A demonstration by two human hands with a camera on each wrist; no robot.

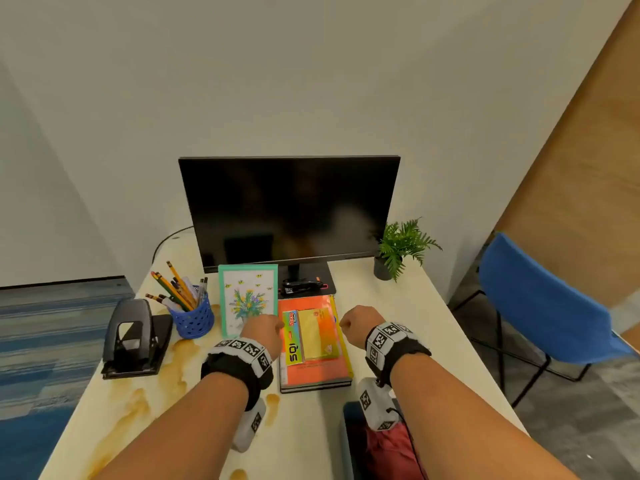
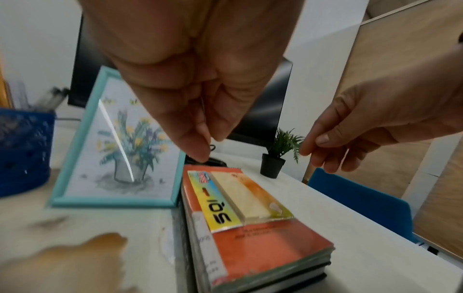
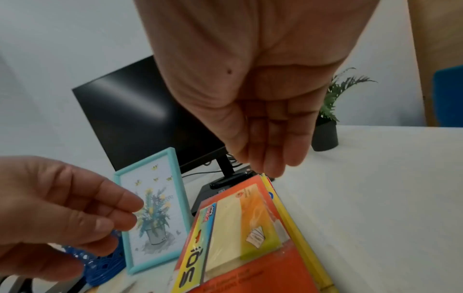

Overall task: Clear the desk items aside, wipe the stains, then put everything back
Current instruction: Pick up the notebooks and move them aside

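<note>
Both forearms were bare, with no sleeves. Each wrist wore a thick black fabric band [image 1: 239, 374] topped by a grey-white strip of square black-and-white fiducial markers. The right wrist band [image 1: 394, 344] carried the same kind of markers on several faces. Under each wrist hung a pale grey camera module [image 1: 250, 426] bearing another such marker, and the one on the right [image 1: 375, 407] had a thin black cable trailing from it. The left hand [image 1: 263, 332] and right hand [image 1: 360, 323] wore no gloves or rings.
</note>
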